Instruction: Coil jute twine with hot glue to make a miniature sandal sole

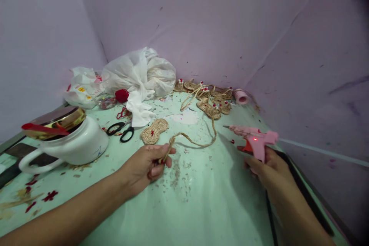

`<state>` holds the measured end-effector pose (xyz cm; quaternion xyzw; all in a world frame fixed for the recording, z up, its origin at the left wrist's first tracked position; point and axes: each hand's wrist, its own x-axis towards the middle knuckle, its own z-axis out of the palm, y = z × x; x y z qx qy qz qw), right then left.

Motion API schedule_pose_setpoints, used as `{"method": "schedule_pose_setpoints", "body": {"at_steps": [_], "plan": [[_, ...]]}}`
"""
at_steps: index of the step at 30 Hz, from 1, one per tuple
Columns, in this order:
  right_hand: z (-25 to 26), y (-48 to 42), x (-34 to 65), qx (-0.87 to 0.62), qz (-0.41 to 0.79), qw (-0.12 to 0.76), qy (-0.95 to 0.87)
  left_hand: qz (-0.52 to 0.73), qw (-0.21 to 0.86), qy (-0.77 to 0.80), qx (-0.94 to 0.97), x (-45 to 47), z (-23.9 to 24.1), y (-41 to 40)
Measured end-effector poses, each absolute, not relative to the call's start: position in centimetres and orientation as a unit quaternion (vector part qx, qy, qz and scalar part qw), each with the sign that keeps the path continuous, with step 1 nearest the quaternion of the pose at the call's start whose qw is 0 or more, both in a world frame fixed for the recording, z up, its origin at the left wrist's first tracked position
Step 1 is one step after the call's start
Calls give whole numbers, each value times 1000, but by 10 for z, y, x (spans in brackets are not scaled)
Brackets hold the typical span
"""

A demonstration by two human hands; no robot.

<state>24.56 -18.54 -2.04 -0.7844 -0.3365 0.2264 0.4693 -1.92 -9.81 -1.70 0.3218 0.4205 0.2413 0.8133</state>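
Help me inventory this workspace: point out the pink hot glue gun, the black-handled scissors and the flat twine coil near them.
Pink hot glue gun [264, 138]: head view, on its body.
Black-handled scissors [132, 130]: head view, on a finger loop.
Flat twine coil [157, 128]: head view, near its middle.

Rope [198, 145] partly hidden; forearms [86, 207] cropped
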Motion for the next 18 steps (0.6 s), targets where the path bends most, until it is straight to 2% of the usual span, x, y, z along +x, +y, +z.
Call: {"method": "schedule_pose_setpoints", "body": {"at_steps": [4, 9, 18], "plan": [[-12, -190, 233, -736, 310, 451, -400, 276, 815, 427, 279, -21, -19, -95], [-2, -203, 215, -632, 363, 456, -511, 211, 830, 367, 364, -21, -24, -103], [-6, -215, 228, -622, 341, 425, -561, 208, 794, 396, 412, -19, -26, -104]]}}
